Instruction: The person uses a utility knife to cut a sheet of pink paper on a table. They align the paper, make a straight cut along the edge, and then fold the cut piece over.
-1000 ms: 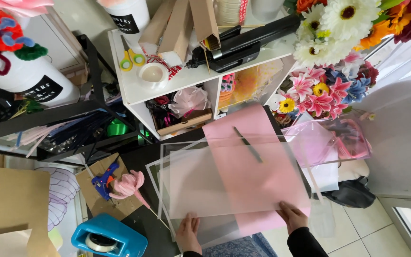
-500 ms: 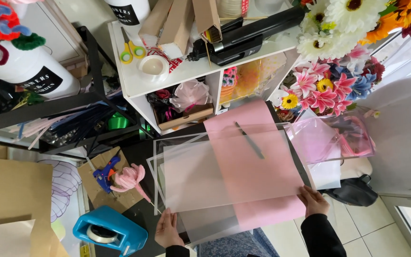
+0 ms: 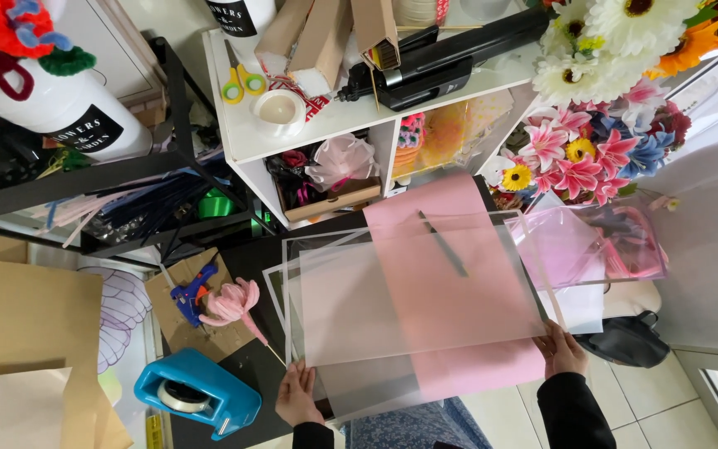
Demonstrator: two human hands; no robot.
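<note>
Frosted sheets veil the pink paper; my left hand and right hand pinch their edges, fingertips hidden beneath.

Frosted sheets blur the dark tool beneath; bouquet cut off at top edge.

Two hands: left, right. One pink sheet. One tape dispenser. One glue gun. One pair of scissors. One tape roll.
</note>
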